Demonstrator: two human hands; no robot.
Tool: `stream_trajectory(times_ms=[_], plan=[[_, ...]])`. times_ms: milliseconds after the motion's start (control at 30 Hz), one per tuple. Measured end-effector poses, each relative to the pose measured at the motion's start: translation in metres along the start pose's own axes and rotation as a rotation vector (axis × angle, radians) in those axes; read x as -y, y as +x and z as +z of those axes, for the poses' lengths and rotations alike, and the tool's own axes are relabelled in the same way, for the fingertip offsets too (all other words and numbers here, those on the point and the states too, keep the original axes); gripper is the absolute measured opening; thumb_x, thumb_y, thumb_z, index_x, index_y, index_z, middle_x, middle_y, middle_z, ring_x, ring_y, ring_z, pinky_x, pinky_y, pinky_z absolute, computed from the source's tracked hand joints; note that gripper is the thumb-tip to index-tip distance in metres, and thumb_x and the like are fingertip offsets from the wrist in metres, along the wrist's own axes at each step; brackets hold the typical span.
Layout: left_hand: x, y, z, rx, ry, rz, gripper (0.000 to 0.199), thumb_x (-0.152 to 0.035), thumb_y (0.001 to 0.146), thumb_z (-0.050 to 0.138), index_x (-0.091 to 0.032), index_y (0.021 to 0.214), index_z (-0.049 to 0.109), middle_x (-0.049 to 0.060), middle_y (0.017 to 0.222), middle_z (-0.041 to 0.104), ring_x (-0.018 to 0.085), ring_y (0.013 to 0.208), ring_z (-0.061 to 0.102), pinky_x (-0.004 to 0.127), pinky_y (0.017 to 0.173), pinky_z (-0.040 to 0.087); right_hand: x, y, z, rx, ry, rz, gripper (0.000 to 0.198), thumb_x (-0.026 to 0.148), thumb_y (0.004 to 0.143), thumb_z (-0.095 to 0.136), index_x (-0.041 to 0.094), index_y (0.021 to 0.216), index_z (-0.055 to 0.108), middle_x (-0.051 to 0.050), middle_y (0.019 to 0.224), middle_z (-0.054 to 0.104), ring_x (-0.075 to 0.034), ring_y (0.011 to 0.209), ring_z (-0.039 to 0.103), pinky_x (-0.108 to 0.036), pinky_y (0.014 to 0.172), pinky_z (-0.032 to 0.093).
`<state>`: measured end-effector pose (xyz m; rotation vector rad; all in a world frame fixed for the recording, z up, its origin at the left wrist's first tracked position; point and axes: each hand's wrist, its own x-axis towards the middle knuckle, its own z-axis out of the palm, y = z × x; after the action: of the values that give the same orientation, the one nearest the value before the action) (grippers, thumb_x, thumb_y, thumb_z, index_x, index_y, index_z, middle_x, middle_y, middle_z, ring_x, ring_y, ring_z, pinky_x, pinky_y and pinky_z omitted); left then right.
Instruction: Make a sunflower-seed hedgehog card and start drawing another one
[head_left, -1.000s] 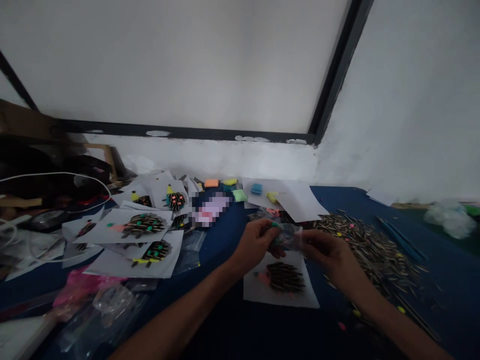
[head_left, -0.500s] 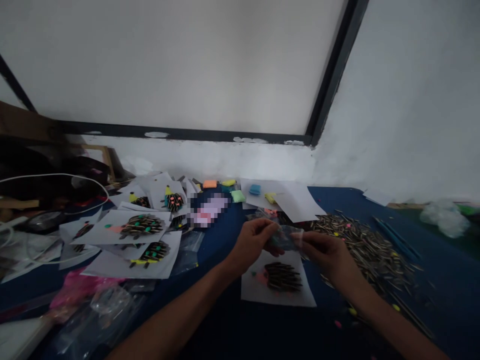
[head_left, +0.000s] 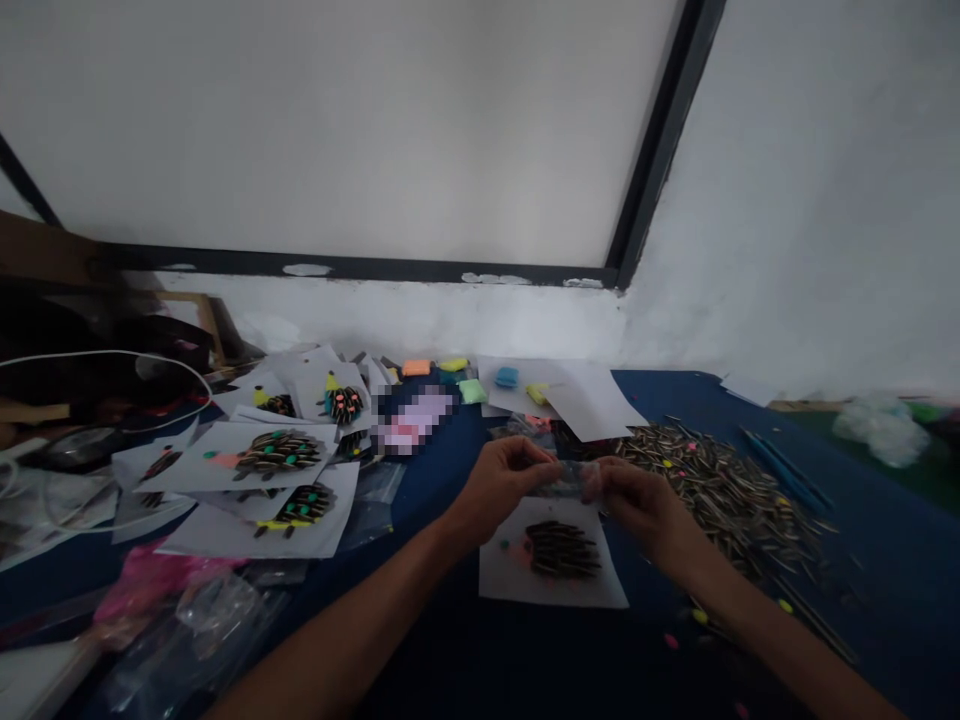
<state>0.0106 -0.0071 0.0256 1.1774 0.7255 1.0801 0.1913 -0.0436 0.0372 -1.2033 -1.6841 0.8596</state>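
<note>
A small clear plastic bag [head_left: 572, 478] is stretched between my two hands, and what lies inside it is too dim to make out. My left hand [head_left: 510, 480] pinches the bag's left side, while my right hand [head_left: 636, 497] grips its right end with bent fingers. Just below them on the blue cloth lies a white paper card [head_left: 499, 585]. It bears a hedgehog figure [head_left: 562, 550] with a pinkish face and a body of dark striped seeds. Both hands are above the card's upper edge.
To the right spreads a heap of striped seeds [head_left: 720, 480], with blue tweezers [head_left: 784, 465] behind. Finished-looking hedgehog cards [head_left: 187, 460] overlap at left, near plastic bags [head_left: 202, 640]. Coloured clay packs, one light green [head_left: 472, 391], and blank paper [head_left: 592, 405] lie toward the wall.
The bag has flattened and dropped slightly between my fingers. My right hand has shifted a little to the left, closer to my left hand. The whole view has moved slightly.
</note>
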Motion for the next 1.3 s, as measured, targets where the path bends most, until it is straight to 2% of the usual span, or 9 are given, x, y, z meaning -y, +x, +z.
stream_trajectory(times_ms=[200,300,400,567,733,933,1067,1233,1300], plan=[[-0.005,-0.004,0.003,0.047,0.051,-0.063,0.042,-0.051,0.07,0.07,-0.009,0.069,0.061,0.001,0.06,0.058,0.01,0.05,0.057,0.022,0.052,0.046,-0.005,-0.002,-0.002,0.04,0.082,0.093,0.021,0.037,0.077,0.058,0.019,0.07,0.066,-0.003,0.068,0.065,-0.016,0.062,0.06,-0.026,0.058,0.047],[-0.007,-0.004,0.003,0.045,0.007,-0.082,0.051,-0.056,0.077,0.061,-0.007,0.091,0.064,0.004,0.066,0.063,0.014,0.05,0.062,0.025,0.051,0.049,-0.003,-0.001,-0.003,0.033,0.085,0.13,0.029,0.043,0.076,0.062,0.018,0.087,0.073,-0.004,0.073,0.069,-0.018,0.066,0.062,-0.027,0.059,0.048],[-0.005,-0.003,0.002,0.074,-0.046,-0.12,0.054,-0.05,0.078,0.065,-0.011,0.114,0.055,0.004,0.07,0.066,0.015,0.052,0.065,0.026,0.053,0.051,0.0,0.0,-0.003,-0.024,0.062,0.123,0.039,0.048,0.073,0.065,0.018,0.095,0.074,-0.005,0.075,0.071,-0.02,0.067,0.063,-0.029,0.059,0.05],[-0.001,-0.004,0.003,0.09,-0.042,-0.071,0.04,-0.03,0.072,0.073,-0.01,0.1,0.054,0.006,0.073,0.069,0.016,0.06,0.068,0.027,0.06,0.054,0.003,-0.001,0.0,-0.107,0.061,0.082,0.035,0.049,0.073,0.065,0.019,0.089,0.076,-0.005,0.075,0.072,-0.022,0.073,0.065,-0.031,0.066,0.051],[-0.006,-0.006,0.006,0.115,-0.05,-0.092,0.038,-0.02,0.073,0.071,-0.01,0.105,0.055,0.006,0.078,0.07,0.017,0.067,0.07,0.03,0.069,0.056,-0.002,-0.001,0.002,-0.154,0.141,0.084,0.041,0.047,0.074,0.065,0.017,0.1,0.073,-0.004,0.074,0.07,-0.02,0.069,0.063,-0.03,0.063,0.05],[-0.007,-0.005,0.003,0.118,-0.007,-0.113,0.025,-0.031,0.073,0.07,-0.01,0.081,0.058,0.007,0.071,0.069,0.016,0.058,0.068,0.028,0.059,0.055,-0.006,0.0,0.002,-0.114,0.145,0.106,0.029,0.045,0.071,0.069,0.018,0.08,0.074,-0.003,0.07,0.069,-0.018,0.065,0.061,-0.027,0.06,0.048],[-0.005,-0.006,0.002,0.158,0.047,-0.107,0.028,-0.033,0.068,0.072,-0.012,0.07,0.054,0.006,0.063,0.067,0.015,0.05,0.064,0.023,0.048,0.051,-0.001,-0.002,0.006,-0.079,0.131,0.147,0.035,0.05,0.075,0.064,0.016,0.074,0.074,-0.002,0.056,0.063,-0.013,0.048,0.053,-0.024,0.045,0.041],[-0.005,-0.006,0.005,0.154,0.065,-0.084,0.028,-0.031,0.064,0.075,-0.011,0.072,0.057,0.003,0.061,0.065,0.013,0.052,0.064,0.022,0.053,0.051,0.004,-0.002,0.007,-0.097,0.129,0.141,0.033,0.049,0.067,0.071,0.017,0.076,0.074,-0.003,0.065,0.066,-0.018,0.067,0.059,-0.026,0.061,0.047],[-0.006,-0.006,0.005,0.168,0.07,-0.07,0.03,-0.034,0.065,0.074,-0.01,0.076,0.061,0.003,0.065,0.066,0.012,0.056,0.064,0.022,0.058,0.052,0.003,-0.001,0.005,-0.098,0.133,0.143,0.034,0.05,0.069,0.069,0.017,0.075,0.074,-0.002,0.062,0.064,-0.017,0.064,0.057,-0.025,0.059,0.045]])
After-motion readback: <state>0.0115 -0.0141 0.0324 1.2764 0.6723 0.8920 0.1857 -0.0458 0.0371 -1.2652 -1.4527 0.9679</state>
